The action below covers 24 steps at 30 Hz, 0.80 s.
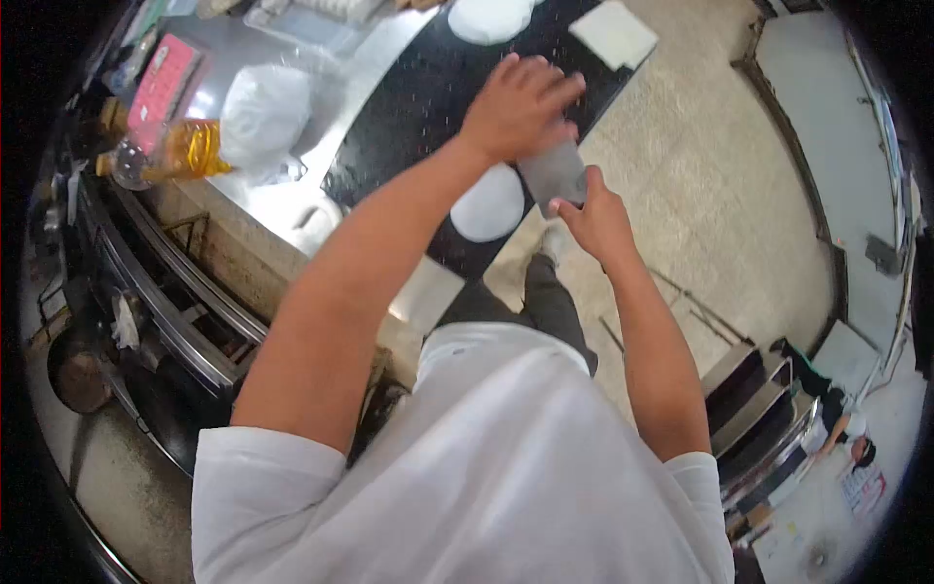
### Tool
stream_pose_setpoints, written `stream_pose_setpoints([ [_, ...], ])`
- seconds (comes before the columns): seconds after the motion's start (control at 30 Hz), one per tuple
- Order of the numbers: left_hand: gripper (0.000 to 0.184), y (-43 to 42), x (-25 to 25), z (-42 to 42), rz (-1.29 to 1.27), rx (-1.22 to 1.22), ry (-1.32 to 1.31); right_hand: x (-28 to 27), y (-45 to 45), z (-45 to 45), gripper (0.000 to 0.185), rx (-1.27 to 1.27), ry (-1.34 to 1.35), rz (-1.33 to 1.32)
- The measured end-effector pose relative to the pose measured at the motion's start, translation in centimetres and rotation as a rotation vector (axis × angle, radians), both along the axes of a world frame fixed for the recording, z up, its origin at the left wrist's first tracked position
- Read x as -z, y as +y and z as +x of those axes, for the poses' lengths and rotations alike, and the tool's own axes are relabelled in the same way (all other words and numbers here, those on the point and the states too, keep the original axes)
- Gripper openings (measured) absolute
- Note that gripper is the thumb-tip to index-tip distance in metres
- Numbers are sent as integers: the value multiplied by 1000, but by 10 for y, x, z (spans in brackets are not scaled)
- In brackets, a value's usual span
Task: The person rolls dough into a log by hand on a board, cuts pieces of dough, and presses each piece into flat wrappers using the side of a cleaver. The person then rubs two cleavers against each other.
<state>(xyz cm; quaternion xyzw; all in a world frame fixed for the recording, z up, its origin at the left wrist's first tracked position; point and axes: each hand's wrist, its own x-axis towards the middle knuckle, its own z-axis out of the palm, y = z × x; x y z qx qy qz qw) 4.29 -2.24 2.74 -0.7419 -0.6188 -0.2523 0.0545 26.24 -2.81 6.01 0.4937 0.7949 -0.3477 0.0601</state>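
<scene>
My left hand (520, 109) has its fingers spread over the black board (394, 112), with its palm edge close to a flat grey scraper (553, 178); whether they touch I cannot tell. The scraper's lower end is pinched between thumb and fingers of my right hand (597, 222), beyond the board's right edge. A flat white round piece (487, 203) lies on the board just below my left hand. Another white round (489, 18) is at the board's far end. Small white specks dot the board.
A pale square (613, 35) lies at the board's far right corner. To the left are a bottle of yellow liquid (193, 148), a white plastic bag (265, 112) and a pink box (163, 86). Stove rails (161, 277) run lower left. Another person (837, 414) is far right.
</scene>
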Motion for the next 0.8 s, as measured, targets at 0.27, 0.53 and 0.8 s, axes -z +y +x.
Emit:
stream_pose_setpoints([
  [0.27,49,-95,-18,-6,-981,-5,-498,-24,-157,86,56,135,-96,-225],
  [0.53,34,-140,-5,9,-421,-424,-902,-22,-39,20,39,42,47,-19],
  [0.8,32,-171,-40,22,-363,-457,-1149,16,-41,-3,49,-405,84,-241],
])
